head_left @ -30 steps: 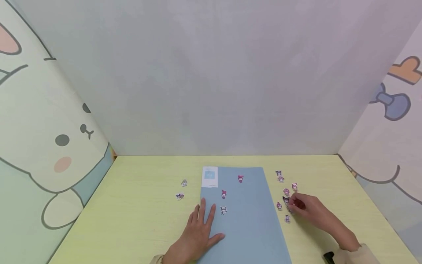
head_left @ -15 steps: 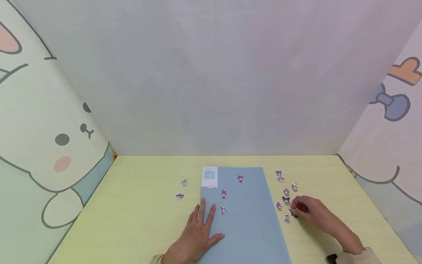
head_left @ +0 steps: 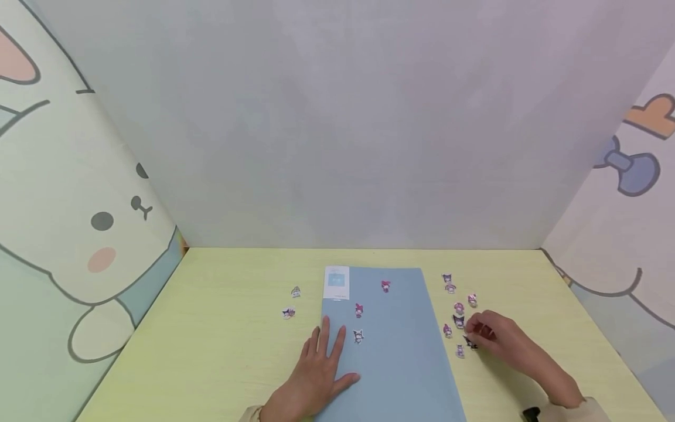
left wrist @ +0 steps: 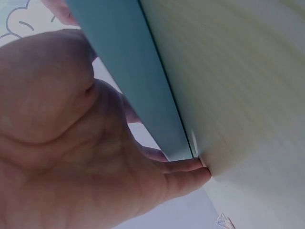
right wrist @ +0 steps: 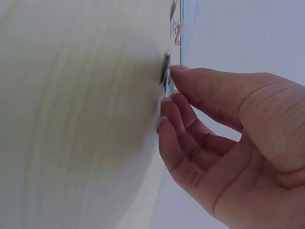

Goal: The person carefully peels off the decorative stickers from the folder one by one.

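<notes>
A flat blue board (head_left: 395,357) lies on the pale yellow table, with a white label (head_left: 336,282) at its upper left corner. Spread across its left edge, my left hand (head_left: 316,372) rests with fingers straight. Three small character stickers lie on the board, one of them white and grey (head_left: 358,336). To the right, my right hand (head_left: 498,339) has its fingers curled and pinches a dark sticker (head_left: 471,343) between thumb and fingers, close over the table. The right wrist view shows the thumb (right wrist: 180,69) against that sticker (right wrist: 166,71).
Several loose stickers lie right of the board, including a dark one (head_left: 459,321) and a purple one (head_left: 460,350). Left of the board are a pale sticker (head_left: 296,292) and another sticker group (head_left: 288,313). A grey wall (head_left: 358,146) closes off the table's far edge.
My right hand has shifted slightly right with the dark sticker, away from the other dark sticker it overlapped. The left hand has stayed put on the board.
</notes>
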Available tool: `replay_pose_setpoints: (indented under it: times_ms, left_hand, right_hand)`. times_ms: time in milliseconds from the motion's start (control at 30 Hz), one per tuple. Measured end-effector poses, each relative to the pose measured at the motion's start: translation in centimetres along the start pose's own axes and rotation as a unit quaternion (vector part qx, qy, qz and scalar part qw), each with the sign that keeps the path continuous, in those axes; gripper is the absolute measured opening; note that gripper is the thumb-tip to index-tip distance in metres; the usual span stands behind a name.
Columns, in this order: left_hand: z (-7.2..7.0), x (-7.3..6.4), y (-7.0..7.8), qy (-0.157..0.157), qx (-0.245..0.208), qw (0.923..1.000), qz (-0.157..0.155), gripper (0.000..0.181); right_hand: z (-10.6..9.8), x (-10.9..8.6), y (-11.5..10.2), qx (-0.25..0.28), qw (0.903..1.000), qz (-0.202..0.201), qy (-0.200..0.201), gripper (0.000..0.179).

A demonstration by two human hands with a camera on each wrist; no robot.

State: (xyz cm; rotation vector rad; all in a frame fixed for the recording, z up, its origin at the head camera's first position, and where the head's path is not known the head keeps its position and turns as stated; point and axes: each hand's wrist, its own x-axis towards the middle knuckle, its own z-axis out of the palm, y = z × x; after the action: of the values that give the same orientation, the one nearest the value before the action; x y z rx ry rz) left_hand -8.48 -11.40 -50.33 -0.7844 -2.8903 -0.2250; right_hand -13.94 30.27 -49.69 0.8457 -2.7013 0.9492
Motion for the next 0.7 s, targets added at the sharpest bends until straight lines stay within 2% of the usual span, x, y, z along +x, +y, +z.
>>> replay_pose_setpoints:
  times_ms: [67, 133, 300, 433, 600, 700]
  left_hand:
    - [0.2, 0.0, -0.1, 0.014, 0.005, 0.9999, 0.008, 0.085]
    - [-0.1, 0.0, 0.1, 0.015, -0.001, 0.9998, 0.011, 0.084]
    - [-1.5, 0.1, 0.7, -0.026, -0.019, 0.9995, -0.007, 0.084]
    - [-2.0, 0.3, 0.9, -0.049, -0.02, 0.9984, -0.018, 0.086]
    - [-1.9, 0.3, 0.8, -0.048, -0.016, 0.9985, -0.02, 0.086]
    - [-1.8, 0.3, 0.8, -0.042, -0.011, 0.9989, -0.019, 0.086]
  right_hand:
    - [0.0, 0.3, -0.1, 0.0, 1.0, 0.008, -0.005, 0.019]
    - [0.0, 0.6, -0.3, 0.003, 0.9998, 0.018, -0.01, 0.016]
    - [0.1, 1.5, -0.5, 0.014, 0.9994, 0.026, -0.017, 0.014]
    - [0.1, 2.1, -0.6, 0.015, 0.9991, 0.035, -0.018, 0.015]
    - [0.2, 2.9, -0.8, 0.014, 0.9982, 0.054, -0.023, 0.014]
    - [0.3, 3.4, -0.9, 0.012, 0.9985, 0.05, -0.017, 0.013]
